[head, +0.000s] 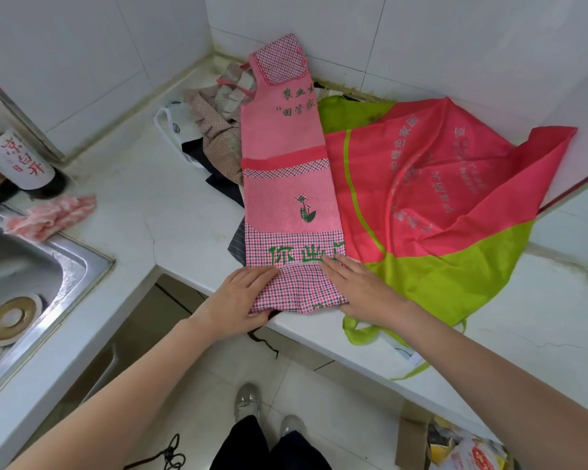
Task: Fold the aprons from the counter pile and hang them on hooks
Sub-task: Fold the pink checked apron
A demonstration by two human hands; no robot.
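A pink checked apron [286, 171] with green lettering lies folded lengthwise into a narrow strip on the white counter [157, 212], its bib toward the tiled corner. My left hand [241, 300] holds its checked hem at the counter's front edge, thumb under the cloth. My right hand [360, 286] rests flat on the hem's right side, fingers straight. A red and lime-green apron [431, 198] lies spread to the right, partly under the pink one. Several more aprons [218, 137] are piled behind on the left.
A steel sink [31, 276] is set in the counter at the left, with a pink rag [51, 215] and bottles [17, 161] beside it. A cardboard box with bags [455, 446] stands on the floor at lower right. My shoes [248, 401] are below.
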